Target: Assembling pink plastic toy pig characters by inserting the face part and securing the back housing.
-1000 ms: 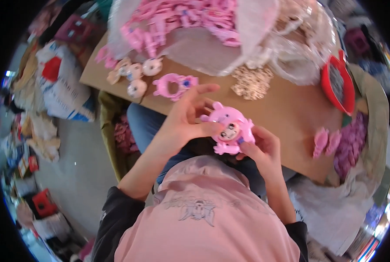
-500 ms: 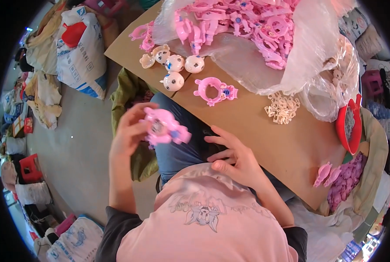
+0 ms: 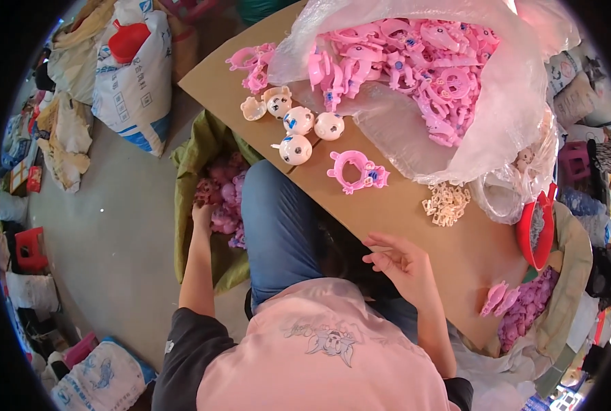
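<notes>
My left hand [image 3: 203, 212] reaches down into the mouth of an olive-green sack [image 3: 185, 181] beside my left knee. Its fingers are mostly hidden against the pink and purple plastic toys [image 3: 227, 197] inside, so whether it still grips one cannot be made out. Over the near table edge hovers my right hand [image 3: 402, 263], fingers loosely apart and nothing in it. Ahead on the brown tabletop [image 3: 466, 264] lies a pink plastic figure frame [image 3: 374, 177] with a round opening. Several cream ball-shaped head pieces [image 3: 296, 150] are grouped to its left.
Pink frames [image 3: 401, 74] spill from a clear plastic bag [image 3: 487, 109] at the back. Small cream clips [image 3: 446, 205] form a pile to the right, near a red scoop [image 3: 524, 236]. Purple parts [image 3: 532, 300] fill a beige sack at the right edge. White sacks [image 3: 131, 89] stand on the left floor.
My left hand, which held a pink toy over my lap, has moved down and into the green sack. My right hand has shifted slightly right. The head view has turned a little.
</notes>
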{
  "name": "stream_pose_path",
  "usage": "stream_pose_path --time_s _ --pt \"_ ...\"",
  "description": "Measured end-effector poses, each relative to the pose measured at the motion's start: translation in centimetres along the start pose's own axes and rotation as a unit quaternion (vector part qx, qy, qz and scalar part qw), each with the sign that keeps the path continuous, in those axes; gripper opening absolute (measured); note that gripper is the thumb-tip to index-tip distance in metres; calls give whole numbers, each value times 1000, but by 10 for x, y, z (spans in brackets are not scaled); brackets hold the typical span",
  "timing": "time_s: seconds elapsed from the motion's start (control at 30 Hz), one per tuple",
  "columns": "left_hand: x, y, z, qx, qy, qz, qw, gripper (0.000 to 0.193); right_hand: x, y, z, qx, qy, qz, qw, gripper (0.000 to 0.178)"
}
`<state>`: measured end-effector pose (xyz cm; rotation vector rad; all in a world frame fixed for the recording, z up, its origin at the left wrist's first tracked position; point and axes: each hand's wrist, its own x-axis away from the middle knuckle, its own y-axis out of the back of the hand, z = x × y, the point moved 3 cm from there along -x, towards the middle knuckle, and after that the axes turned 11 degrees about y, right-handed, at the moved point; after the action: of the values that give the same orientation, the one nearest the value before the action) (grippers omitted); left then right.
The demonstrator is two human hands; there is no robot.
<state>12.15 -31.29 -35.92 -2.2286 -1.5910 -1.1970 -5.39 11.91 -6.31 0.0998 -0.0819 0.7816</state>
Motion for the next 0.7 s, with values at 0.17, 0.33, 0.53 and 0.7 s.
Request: stream_pose_path --time_s 0.17,0.33,0.53,0.7 --pt "48 -33 -61 27 -295 -8 955 32 -2 10 -1 -15 8 -30 999 31" --pt "211 -60 -152 3 -485 -58 873 26 -12 5 7 -13 -10 -34 999 30" --pt "248 -83 -158 12 -531 14 847 27 -30 -13 18 65 27 -35 997 25" --pt "235 -84 -150 90 -442 62 890 26 -56 -27 40 264 169 -24 949 22"
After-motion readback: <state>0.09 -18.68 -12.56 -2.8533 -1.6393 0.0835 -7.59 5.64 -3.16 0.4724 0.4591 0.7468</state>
